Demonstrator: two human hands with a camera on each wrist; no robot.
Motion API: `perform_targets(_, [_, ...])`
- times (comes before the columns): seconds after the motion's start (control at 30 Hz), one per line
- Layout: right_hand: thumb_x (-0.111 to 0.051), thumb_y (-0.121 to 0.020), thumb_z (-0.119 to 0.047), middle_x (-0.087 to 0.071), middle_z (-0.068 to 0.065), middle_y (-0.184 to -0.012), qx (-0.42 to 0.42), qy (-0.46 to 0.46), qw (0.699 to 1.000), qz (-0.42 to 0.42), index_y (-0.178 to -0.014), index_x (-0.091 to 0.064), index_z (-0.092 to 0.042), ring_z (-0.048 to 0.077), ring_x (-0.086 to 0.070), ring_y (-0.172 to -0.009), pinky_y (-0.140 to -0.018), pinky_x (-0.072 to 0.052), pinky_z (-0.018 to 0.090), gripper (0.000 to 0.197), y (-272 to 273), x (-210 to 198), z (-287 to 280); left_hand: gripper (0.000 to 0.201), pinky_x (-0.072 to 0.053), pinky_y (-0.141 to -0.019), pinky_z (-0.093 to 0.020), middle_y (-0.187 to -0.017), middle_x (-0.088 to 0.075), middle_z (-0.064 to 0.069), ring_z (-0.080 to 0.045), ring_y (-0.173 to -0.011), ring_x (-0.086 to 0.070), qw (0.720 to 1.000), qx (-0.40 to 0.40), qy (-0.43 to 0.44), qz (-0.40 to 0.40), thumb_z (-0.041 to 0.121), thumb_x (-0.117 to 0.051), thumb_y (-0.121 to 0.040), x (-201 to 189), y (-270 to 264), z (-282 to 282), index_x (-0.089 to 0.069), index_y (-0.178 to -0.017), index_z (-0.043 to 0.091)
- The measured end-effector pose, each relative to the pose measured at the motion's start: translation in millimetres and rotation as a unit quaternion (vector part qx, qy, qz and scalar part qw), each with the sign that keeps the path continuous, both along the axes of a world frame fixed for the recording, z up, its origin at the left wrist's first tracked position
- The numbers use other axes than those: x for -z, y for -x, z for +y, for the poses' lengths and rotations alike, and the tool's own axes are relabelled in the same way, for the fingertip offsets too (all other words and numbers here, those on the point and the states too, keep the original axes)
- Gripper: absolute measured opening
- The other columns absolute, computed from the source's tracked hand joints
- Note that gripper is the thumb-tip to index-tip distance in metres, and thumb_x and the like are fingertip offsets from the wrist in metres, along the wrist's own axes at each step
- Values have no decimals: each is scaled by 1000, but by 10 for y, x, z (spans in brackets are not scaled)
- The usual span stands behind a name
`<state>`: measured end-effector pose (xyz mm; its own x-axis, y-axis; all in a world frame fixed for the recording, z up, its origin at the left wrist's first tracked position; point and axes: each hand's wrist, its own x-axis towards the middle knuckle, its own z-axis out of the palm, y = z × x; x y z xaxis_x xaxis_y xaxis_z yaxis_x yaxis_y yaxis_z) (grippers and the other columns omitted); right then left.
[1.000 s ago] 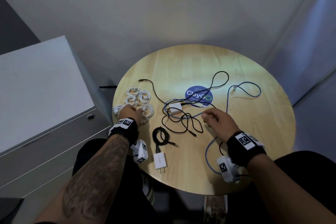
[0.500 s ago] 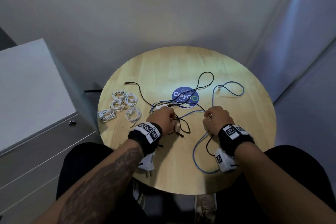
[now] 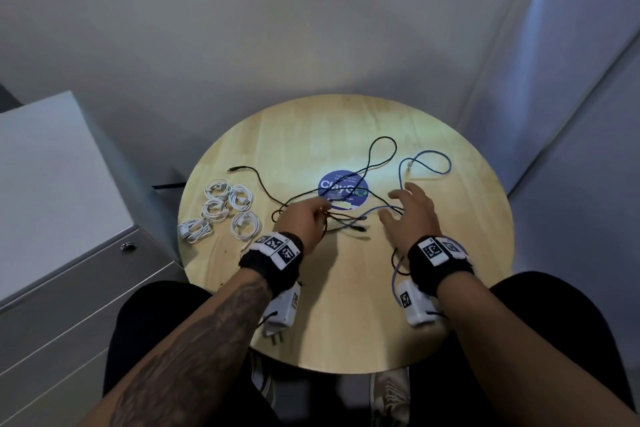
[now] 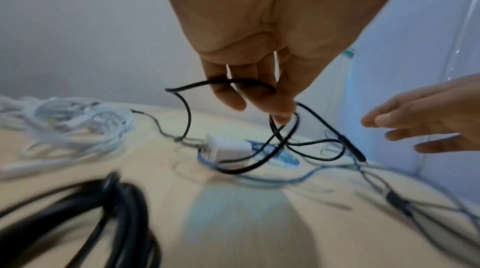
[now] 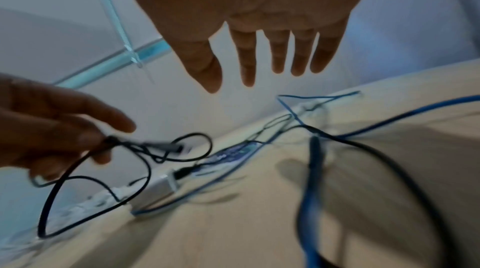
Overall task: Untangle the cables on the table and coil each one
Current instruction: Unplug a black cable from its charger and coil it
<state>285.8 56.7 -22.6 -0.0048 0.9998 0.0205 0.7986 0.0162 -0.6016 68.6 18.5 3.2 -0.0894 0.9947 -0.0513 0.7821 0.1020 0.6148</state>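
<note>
On the round wooden table (image 3: 346, 322) a thin black cable (image 3: 382, 142) and a blue cable (image 3: 446, 163) lie tangled around a small white adapter (image 4: 228, 147). My left hand (image 3: 304, 222) hovers over the tangle's left part and pinches a loop of the black cable (image 4: 187, 112) between thumb and fingertips (image 4: 280, 116), lifting it off the table. The lifted loop (image 5: 64, 207) hangs under that hand (image 5: 52, 129). My right hand (image 3: 412, 215) hovers over the blue cable (image 5: 309, 200), its fingers (image 5: 246, 67) spread and holding nothing.
Several coiled white cables (image 3: 225, 208) lie at the table's left edge. A coiled black cable (image 4: 103, 221) sits under my left wrist, and a white plug (image 3: 275, 336) near the front edge. A blue round sticker (image 3: 343, 184) marks the middle. A grey cabinet (image 3: 52, 201) stands left.
My left hand left the white coils, crossed to the tangle and picked up a loop of black cable. My right hand let go of the blue cable and spread its fingers.
</note>
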Motion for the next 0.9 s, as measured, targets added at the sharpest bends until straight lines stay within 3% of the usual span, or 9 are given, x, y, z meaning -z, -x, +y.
perform_targets(0.07, [-65,-89,-44,-42,-3,-149,-60,-41,993,90,-124,-60,-26,16,-35,-139,-112,-31,31,40,125,-138,-35,26,-51,-75,-26,-90,-72,2,-19,-79,-66,996,10,-29,-89,9,-56,-91,-116,20,36,-72,-95,28])
perform_targets(0.17, [-69,-88,-41,-64,-9,-123,-161,-2,965,206,-118,-63,-29,2,-57,-115,-100,-43,24,33,330,-370,-86,24,-48,-62,-20,-81,-72,3,-9,-61,-60,982,28,-72,-174,4,-58,-90,-399,2,135,-73,-93,22])
perform_targets(0.27, [-66,-92,-26,-72,-3,-84,-155,-12,958,241,-92,-69,-26,9,-68,-80,-81,-54,30,2,376,-629,-15,20,-40,-59,-11,-77,-70,1,5,-54,-52,972,31,-104,-209,1,-59,-91,-646,46,204,-72,-101,12])
perform_targets(0.33, [-63,-94,-21,-70,1,-72,-127,-37,953,274,-85,-70,-19,16,-67,-67,-72,-53,29,11,299,-855,74,19,-40,-59,-13,-74,-70,-2,1,-54,-50,968,13,-125,-218,3,-59,-91,-777,143,241,-71,-104,11])
perform_targets(0.4, [-62,-94,-16,-68,-4,-70,-101,-70,940,317,-86,-72,-13,11,-63,-59,-67,-53,23,13,183,-1090,161,16,-40,-56,-13,-68,-66,-1,1,-52,-48,960,-14,-143,-241,6,-60,-93,-886,251,266,-72,-103,8])
perform_targets(0.57, [-61,-94,-20,-62,-11,-64,-46,-119,923,362,-80,-70,-23,4,-48,-47,-59,-54,25,17,-154,-1538,361,13,-36,-52,-19,-55,-56,17,2,-48,-44,946,-86,-170,-264,14,-58,-95,-1077,558,267,-70,-89,15])
perform_targets(0.67, [-61,-93,-24,-47,-13,-43,19,-136,931,339,-81,-71,-20,11,-41,-47,-56,-53,27,16,-395,-1719,413,19,-29,-49,-24,-65,-48,5,-10,-50,-36,925,-137,-178,-307,14,-55,-96,-1167,722,231,-67,-82,20])
perform_targets(0.77, [-62,-90,-26,-56,-16,-51,51,-165,950,260,-80,-72,-20,10,-51,-55,-62,-49,27,16,-563,-1743,438,21,-27,-47,-22,-65,-45,3,-9,-48,-33,905,-159,-191,-346,14,-53,-95,-1259,765,190,-66,-80,22])
perform_targets(0.9, [-60,-86,-35,-67,6,-108,32,-187,981,26,-101,-73,-21,28,-60,-104,-96,-48,38,24,-578,-1633,376,15,-27,-44,-18,-60,-47,7,-8,-49,-35,913,-116,-198,-337,14,-55,-95,-1344,601,147,-69,-88,17])
